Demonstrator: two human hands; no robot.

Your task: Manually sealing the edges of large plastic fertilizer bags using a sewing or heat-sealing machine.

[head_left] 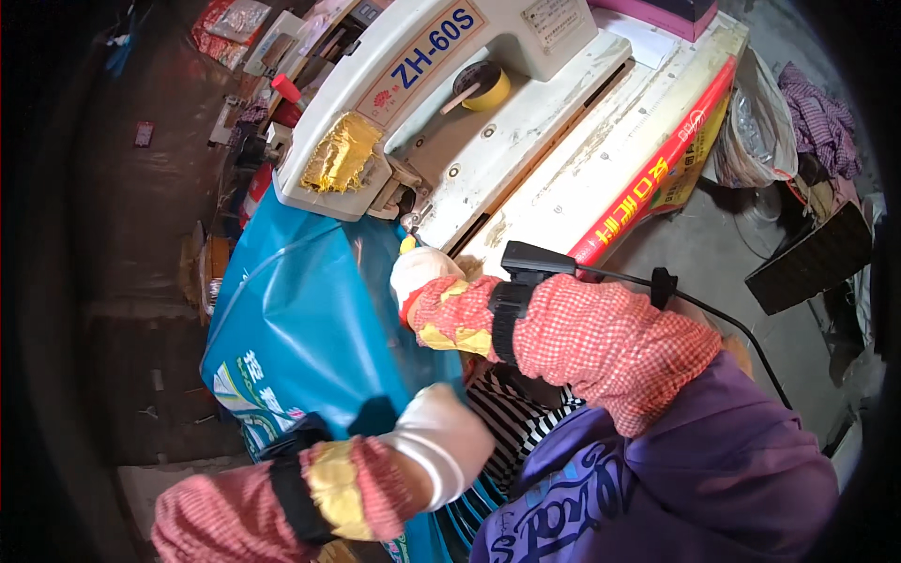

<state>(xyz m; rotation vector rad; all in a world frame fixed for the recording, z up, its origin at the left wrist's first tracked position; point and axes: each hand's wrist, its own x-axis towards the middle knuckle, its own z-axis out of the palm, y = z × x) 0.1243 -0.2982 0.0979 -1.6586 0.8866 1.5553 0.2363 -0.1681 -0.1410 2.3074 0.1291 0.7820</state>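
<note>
Both hands gloved white, checked sleeves over the forearms. Left hand (441,441) clenched on the near edge of the blue bag (300,319), seemingly pulling it taut. Right hand (422,272) sits at the bag's far edge, just beside the needle area of the white sewing machine (413,94); whether it grips cannot be told, fingers hidden. Bag hangs from the machine head down toward the person, spread flat between the hands, probably to feed straight. Yellow tape roll (483,86) rests on the machine bed.
</note>
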